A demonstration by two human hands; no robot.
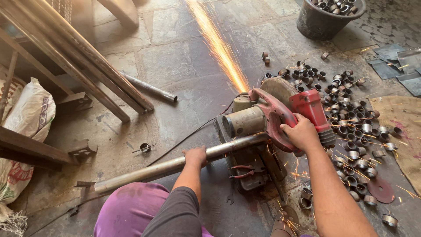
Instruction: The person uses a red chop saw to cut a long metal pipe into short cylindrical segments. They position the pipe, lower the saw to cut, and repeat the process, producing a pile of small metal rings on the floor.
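A red chop saw (274,116) sits on the stone floor, its blade down in a long steel pipe (153,169). A stream of orange sparks (219,44) shoots away toward the top of the view. My right hand (301,133) grips the saw's red handle and presses it down. My left hand (195,156) is closed over the pipe just left of the saw's vise, holding it against the base. My knee in purple cloth (131,208) is at the bottom.
Several short cut pipe rings (351,127) lie scattered right of the saw. A dark bucket (326,19) holds more rings at top right. Long steel bars (79,57) lean at upper left beside a white sack (26,118). A burlap mat (401,127) lies at right.
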